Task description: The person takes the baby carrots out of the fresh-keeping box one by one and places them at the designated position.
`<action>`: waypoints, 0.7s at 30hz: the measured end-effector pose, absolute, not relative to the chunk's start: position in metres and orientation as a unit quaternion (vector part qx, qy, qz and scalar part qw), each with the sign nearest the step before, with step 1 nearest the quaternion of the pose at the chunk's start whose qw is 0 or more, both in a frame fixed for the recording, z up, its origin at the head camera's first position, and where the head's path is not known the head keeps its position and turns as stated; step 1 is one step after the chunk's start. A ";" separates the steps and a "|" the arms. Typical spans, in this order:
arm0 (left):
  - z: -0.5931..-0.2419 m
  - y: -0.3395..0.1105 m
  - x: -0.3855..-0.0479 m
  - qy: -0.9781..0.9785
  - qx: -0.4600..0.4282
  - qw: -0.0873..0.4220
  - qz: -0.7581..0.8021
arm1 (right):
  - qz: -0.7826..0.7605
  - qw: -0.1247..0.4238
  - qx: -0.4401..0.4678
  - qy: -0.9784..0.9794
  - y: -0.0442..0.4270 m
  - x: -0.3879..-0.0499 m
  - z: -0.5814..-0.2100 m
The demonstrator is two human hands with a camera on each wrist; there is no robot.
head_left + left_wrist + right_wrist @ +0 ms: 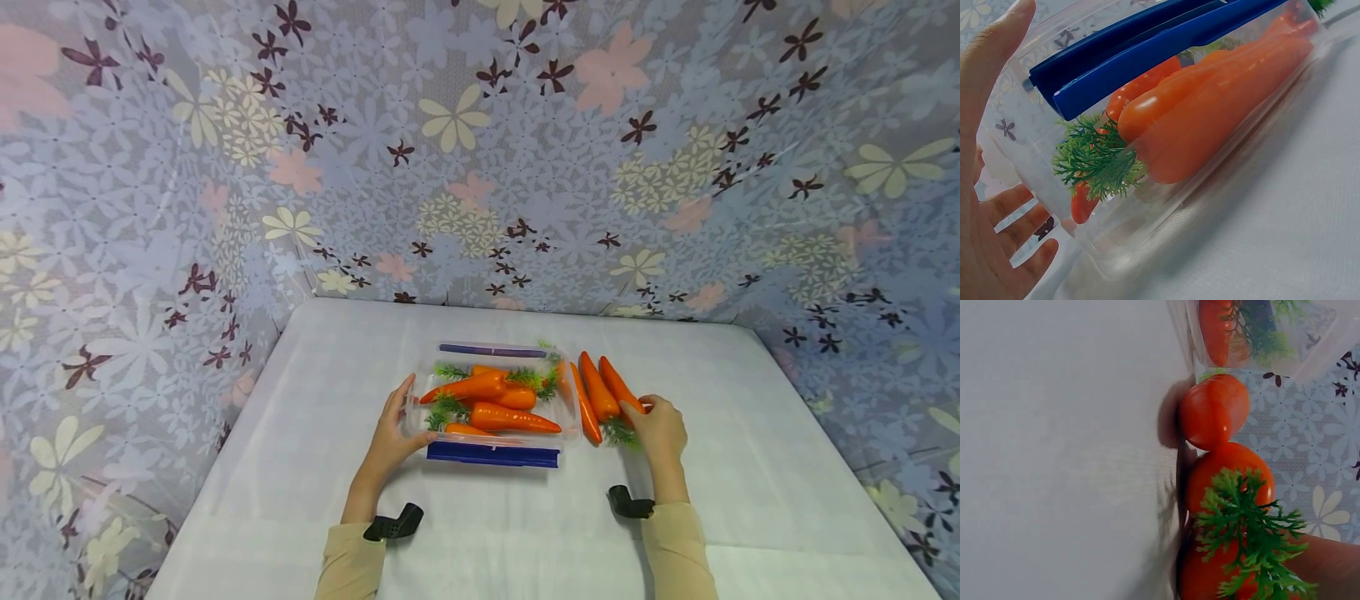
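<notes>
A clear plastic box with blue latches holds several orange toy carrots with green tops. My left hand spans the box's left end, its thumb by the front corner. In the left wrist view its fingers lie fairly straight along that end. To the right of the box, 3 carrots lie side by side on the table. My right hand pinches the rightmost carrot near its thick end. In the right wrist view green leaves partly cover that hand.
A white cloth covers the table. Flowered fabric rises behind it and along both sides. The middle loose carrot touches its neighbours, and the left one lies close along the box's right wall.
</notes>
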State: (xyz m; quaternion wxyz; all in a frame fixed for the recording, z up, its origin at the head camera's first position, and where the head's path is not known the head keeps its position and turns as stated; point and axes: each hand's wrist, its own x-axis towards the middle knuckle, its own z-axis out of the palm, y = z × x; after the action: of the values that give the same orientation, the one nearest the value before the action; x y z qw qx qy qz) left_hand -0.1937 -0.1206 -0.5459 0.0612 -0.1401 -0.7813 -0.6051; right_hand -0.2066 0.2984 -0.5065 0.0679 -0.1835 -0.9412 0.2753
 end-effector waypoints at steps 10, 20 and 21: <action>-0.546 -0.120 -0.193 -0.781 -0.131 0.052 -0.609 | 0.275 0.133 -0.170 -0.937 0.295 -0.206 -0.494; -0.549 -0.121 -0.196 -0.784 -0.130 0.050 -0.605 | 0.283 0.191 -0.162 -0.926 0.280 -0.205 -0.475; -0.549 -0.121 -0.196 -0.784 -0.131 0.050 -0.605 | 0.286 0.190 -0.160 -0.925 0.277 -0.205 -0.473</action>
State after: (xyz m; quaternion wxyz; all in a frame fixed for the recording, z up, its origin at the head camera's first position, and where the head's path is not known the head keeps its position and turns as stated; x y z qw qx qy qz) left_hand -0.1961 -0.1210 -0.5490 0.0503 -0.1306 -0.7841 -0.6046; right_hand -0.2048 0.2770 -0.4728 0.1903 -0.1598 -0.9253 0.2864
